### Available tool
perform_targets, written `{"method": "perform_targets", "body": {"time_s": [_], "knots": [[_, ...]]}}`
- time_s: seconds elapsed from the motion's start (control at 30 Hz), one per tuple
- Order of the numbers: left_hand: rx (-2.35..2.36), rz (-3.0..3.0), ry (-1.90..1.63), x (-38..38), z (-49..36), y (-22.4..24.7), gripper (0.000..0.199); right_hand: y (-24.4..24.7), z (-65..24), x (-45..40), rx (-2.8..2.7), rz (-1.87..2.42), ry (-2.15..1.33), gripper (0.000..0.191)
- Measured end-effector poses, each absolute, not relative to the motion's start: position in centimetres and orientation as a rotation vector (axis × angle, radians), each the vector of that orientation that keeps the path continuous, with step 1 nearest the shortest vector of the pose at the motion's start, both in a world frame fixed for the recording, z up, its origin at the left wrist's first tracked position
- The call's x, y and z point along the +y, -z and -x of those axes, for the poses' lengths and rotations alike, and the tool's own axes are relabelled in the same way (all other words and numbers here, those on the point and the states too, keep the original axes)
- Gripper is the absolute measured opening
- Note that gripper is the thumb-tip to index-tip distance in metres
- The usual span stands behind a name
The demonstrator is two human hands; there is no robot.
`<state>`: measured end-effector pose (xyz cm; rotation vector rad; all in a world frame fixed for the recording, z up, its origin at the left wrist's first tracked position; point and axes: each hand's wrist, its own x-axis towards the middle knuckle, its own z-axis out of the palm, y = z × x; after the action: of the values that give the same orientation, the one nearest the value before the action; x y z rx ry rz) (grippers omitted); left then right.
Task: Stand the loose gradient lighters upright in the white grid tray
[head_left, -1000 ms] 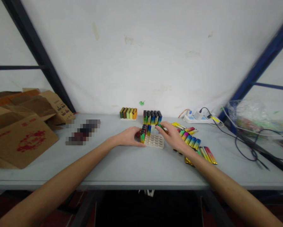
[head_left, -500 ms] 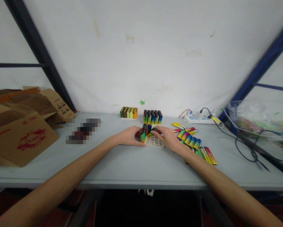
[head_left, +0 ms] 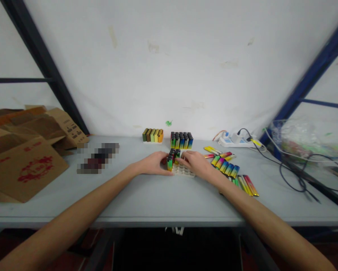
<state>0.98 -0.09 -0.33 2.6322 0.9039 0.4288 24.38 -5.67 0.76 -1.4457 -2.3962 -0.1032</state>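
Two packed blocks of upright lighters stand at the far side of the surface [head_left: 157, 199]: a yellow-and-green block [head_left: 152, 135] and, right of it, a black-topped block [head_left: 181, 140]. Nearer, the white tray [head_left: 184, 173] is only partly filled: a few standing lighters [head_left: 169, 164] crowd its left end, while many visible sockets to the right are bare. Plenty of loose lighters [head_left: 227, 167] lie farther right.

The left hand [head_left: 154, 163] curves around the tray's left end, apparently holding it. The right hand [head_left: 198, 164] reaches over the tray, fingertips close to an upright lighter; I cannot tell whether they grip it.

At left, the cardboard box [head_left: 30, 177] carries a red splash-like print and small red characters, too blurred to read. No brand is legible on the lighters.
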Motion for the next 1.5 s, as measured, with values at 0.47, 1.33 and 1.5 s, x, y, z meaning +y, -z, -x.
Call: {"method": "perform_targets", "body": {"time_s": [0.47,1.33,1.5], "knots": [[0.895,-2.634,-0.430,0.1,-0.8,0.5,0.064,1.6,-38.0,-1.4,-2.255,1.865,0.217,0.043],[0.922,-2.625,-0.421,0.1,-0.8,0.6,0.066,1.5,-36.0,-1.0,-2.318,1.663,0.001,0.018],[0.921,-2.648,-0.404,0.1,-0.9,0.4,0.066,0.5,-35.1,-2.1,-1.998,1.428,-0.161,0.025]]}}
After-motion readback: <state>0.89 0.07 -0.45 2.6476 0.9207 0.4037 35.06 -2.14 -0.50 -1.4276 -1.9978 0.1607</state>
